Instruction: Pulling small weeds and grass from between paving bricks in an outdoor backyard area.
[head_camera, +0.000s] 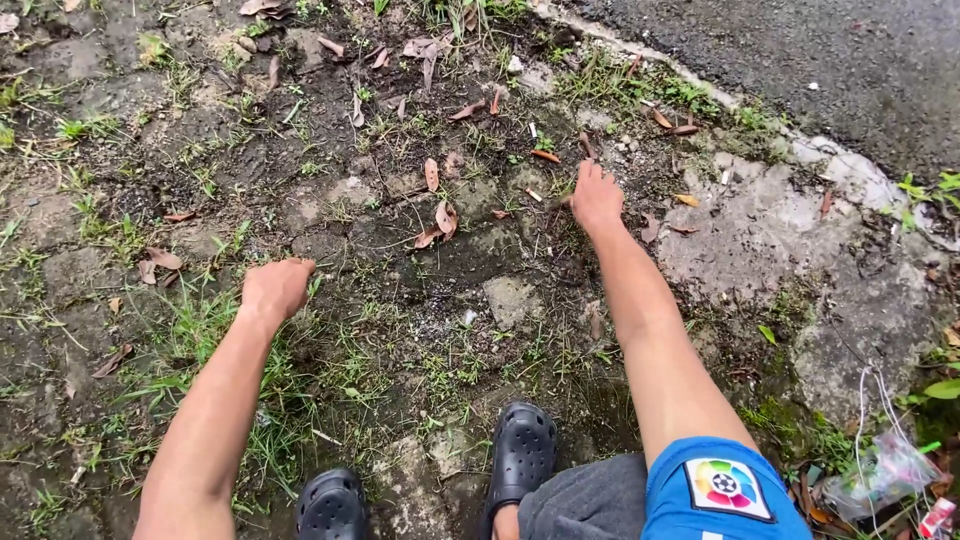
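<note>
I am crouched over a patch of damp ground with sparse grass (300, 420) and dry brown leaves (440, 222). My left hand (275, 288) is stretched out low over the grass, its fingers curled in; whether it grips any blades cannot be told. My right hand (596, 195) reaches farther ahead, fingers pressed down on the soil among small weeds and leaf litter, close to a small orange scrap (545, 156). My two black clogs (520, 455) stand on the ground below my arms.
A broken concrete edge (800, 215) runs along the right, with dark asphalt road (800, 50) beyond it. A crumpled clear plastic wrapper (885, 470) lies at the lower right. A flat stone (510, 298) sits between my arms.
</note>
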